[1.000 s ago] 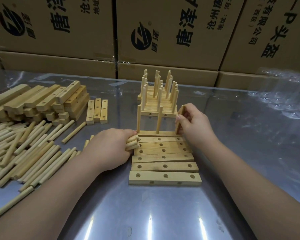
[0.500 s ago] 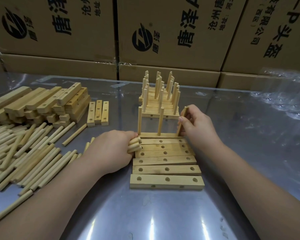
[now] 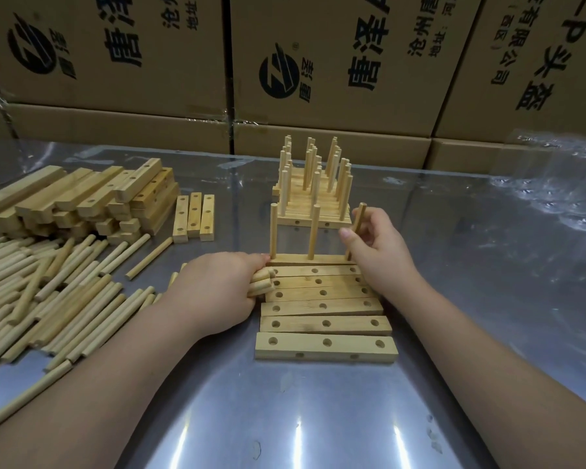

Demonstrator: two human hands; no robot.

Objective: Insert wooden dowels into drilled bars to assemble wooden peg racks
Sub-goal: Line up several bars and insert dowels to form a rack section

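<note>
Containers: a wall of brown cardboard boxes stands along the far edge of the table. They are printed in black and their seams are taped. All are shut, so their contents cannot be seen.

Far left: a loose heap of dowels, pale round smooth sticks lying flat and overlapping. Behind it is a stack of bars, square-edged wood blocks with round drilled holes. Just right of the stack, three short bars lie side by side, holes up.

Centre left: the left hand rests on the table, its fingers clenched round a small bundle of dowels. The blunt ends of the bundle point toward the row of flat bars. These bars lie edge to edge, each showing three holes on top.

Centre: the farthest bar of the row carries two upright dowels, the first upright dowel and the second upright dowel. Behind it, the finished racks are grouped, pegs up.

Centre right: the right hand pinches a third dowel between thumb and fingers. It is slightly tilted, with its lower end at the right end of the farthest bar. Whether it is seated cannot be told.

Right: crinkled clear plastic film lies on the table. The table surface is polished metal and reflective.
</note>
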